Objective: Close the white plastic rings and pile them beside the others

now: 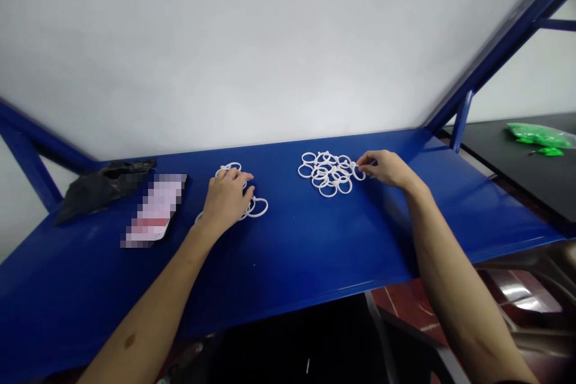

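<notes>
A blue table [288, 252] is set against a plain pale wall [288, 42], with blue bars [499, 48] slanting up at both ends. Two groups of thin white rings are laid on it, well apart. The left group [265, 210] is mostly covered by the left hand [227, 198], which is held palm down with the fingers slightly spread and bent; parts of rings are seen beyond the fingertips, to the right of the thumb and beside the wrist. Whether any ring is gripped under that palm cannot be told. The right group [327, 173] is spread in an overlapping cluster near the back of the table, in full view. At its right edge, one ring [361, 180] is pinched between the thumb and fingers of the right hand [389, 167], which is reached in from the right. To the left of the left hand, a phone [157, 207] is laid at a slant, its screen blurred into blocks, and a crumpled black bag [103, 186] is placed just beyond it. At far right, a bright green packet [540, 135] is seen on a black table [508, 156]. Below the front edge, red floor [398, 297] is partly shown.
</notes>
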A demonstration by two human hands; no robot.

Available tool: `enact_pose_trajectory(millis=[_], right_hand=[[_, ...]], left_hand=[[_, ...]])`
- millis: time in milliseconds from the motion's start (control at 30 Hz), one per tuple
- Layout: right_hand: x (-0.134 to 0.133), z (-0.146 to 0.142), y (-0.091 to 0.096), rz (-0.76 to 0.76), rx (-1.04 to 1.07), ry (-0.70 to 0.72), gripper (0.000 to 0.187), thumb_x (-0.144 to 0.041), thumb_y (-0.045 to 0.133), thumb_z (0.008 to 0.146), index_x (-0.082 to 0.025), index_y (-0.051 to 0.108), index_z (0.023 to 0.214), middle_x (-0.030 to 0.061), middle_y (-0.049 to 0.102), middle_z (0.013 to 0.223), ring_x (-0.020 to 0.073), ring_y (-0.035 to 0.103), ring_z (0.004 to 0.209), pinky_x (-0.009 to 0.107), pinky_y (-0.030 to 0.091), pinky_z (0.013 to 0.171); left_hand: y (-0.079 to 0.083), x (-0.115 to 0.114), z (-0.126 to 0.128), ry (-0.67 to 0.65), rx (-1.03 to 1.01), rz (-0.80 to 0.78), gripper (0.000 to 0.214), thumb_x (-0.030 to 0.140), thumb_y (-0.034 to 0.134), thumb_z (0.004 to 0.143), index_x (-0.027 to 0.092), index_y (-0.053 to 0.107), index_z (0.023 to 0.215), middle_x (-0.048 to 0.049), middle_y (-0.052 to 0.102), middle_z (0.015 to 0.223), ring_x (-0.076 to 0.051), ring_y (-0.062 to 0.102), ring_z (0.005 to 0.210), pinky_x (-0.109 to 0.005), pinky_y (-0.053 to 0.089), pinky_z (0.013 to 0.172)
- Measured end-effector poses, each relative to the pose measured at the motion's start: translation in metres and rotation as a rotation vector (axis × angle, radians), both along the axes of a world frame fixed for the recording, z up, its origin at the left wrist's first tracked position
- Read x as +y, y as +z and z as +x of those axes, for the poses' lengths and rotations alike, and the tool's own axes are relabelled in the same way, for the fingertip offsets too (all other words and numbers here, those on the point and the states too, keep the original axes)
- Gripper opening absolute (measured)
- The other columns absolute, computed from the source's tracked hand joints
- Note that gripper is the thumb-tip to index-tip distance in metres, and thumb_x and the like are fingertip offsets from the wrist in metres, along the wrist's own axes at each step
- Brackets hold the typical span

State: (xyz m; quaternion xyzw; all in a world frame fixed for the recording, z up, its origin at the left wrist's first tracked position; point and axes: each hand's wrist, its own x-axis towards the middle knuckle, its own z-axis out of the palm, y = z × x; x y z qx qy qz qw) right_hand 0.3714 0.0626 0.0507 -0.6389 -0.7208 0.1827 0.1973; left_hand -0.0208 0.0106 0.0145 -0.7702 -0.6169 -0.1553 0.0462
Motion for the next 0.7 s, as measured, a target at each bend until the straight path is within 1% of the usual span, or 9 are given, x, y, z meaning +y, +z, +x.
enact_pose_trajectory(millis=[100, 233, 333, 433, 533, 633, 700], right_hand=[[0.002, 0.004, -0.004, -0.054, -0.002, 0.031, 0.013, -0.021, 0.065, 0.08, -0.019, 0.074, 0.088, 0.002, 0.075, 0.078, 0.0141, 0.065, 0.064, 0.027, 0.049, 0.062], [0.003, 0.004, -0.007, -0.069, 0.013, 0.057, 0.016, -0.023, 0.066, 0.078, -0.019, 0.074, 0.092, 0.0036, 0.076, 0.083, 0.0148, 0.067, 0.065, 0.027, 0.051, 0.061], [0.003, 0.005, -0.006, -0.056, 0.009, 0.054, 0.019, -0.025, 0.067, 0.078, -0.019, 0.074, 0.094, 0.0051, 0.076, 0.087, 0.0164, 0.067, 0.067, 0.029, 0.053, 0.061], [0.003, 0.006, -0.005, -0.018, -0.007, 0.029, 0.023, -0.027, 0.068, 0.078, -0.019, 0.074, 0.098, 0.0055, 0.076, 0.09, 0.0179, 0.068, 0.071, 0.032, 0.054, 0.066], [0.003, 0.005, -0.006, 0.072, -0.017, -0.018, 0.024, -0.027, 0.068, 0.08, -0.018, 0.073, 0.102, 0.0067, 0.076, 0.093, 0.0198, 0.068, 0.076, 0.034, 0.055, 0.071], [0.005, -0.004, -0.011, 0.259, 0.0, -0.018, 0.023, -0.028, 0.065, 0.085, -0.017, 0.072, 0.105, 0.008, 0.075, 0.095, 0.0206, 0.068, 0.081, 0.037, 0.054, 0.077], [0.004, -0.016, -0.015, 0.396, 0.021, 0.024, 0.023, -0.029, 0.063, 0.089, -0.017, 0.071, 0.107, 0.0084, 0.073, 0.096, 0.0203, 0.067, 0.082, 0.038, 0.054, 0.08]], left_hand=[[0.001, -0.001, 0.001, 0.028, 0.037, -0.022, 0.029, 0.028, 0.051, 0.094, 0.02, 0.069, 0.116, -0.0124, 0.068, 0.119, -0.035, 0.054, 0.115, -0.049, 0.044, 0.092], [0.004, -0.002, 0.002, 0.055, 0.048, -0.055, 0.027, 0.027, 0.053, 0.094, 0.021, 0.068, 0.116, -0.0107, 0.071, 0.118, -0.035, 0.054, 0.114, -0.047, 0.043, 0.091], [0.006, -0.003, 0.003, 0.056, 0.036, -0.071, 0.022, 0.023, 0.055, 0.094, 0.022, 0.067, 0.112, -0.0086, 0.073, 0.11, -0.034, 0.055, 0.11, -0.044, 0.041, 0.087], [0.007, -0.004, 0.003, 0.05, 0.001, -0.074, 0.016, 0.018, 0.056, 0.093, 0.022, 0.065, 0.105, -0.0063, 0.075, 0.1, -0.032, 0.057, 0.104, -0.042, 0.039, 0.083], [0.008, -0.003, 0.003, 0.052, -0.039, -0.033, 0.01, 0.02, 0.058, 0.093, 0.02, 0.062, 0.102, -0.0058, 0.075, 0.093, -0.031, 0.058, 0.099, -0.041, 0.039, 0.081], [0.013, -0.003, 0.004, 0.064, -0.123, 0.023, 0.01, 0.024, 0.061, 0.092, 0.02, 0.061, 0.102, -0.0061, 0.074, 0.092, -0.03, 0.059, 0.099, -0.041, 0.039, 0.082], [0.018, -0.005, 0.007, 0.062, -0.225, 0.033, 0.012, 0.024, 0.064, 0.091, 0.021, 0.063, 0.102, -0.0051, 0.074, 0.09, -0.029, 0.06, 0.098, -0.041, 0.041, 0.085]])
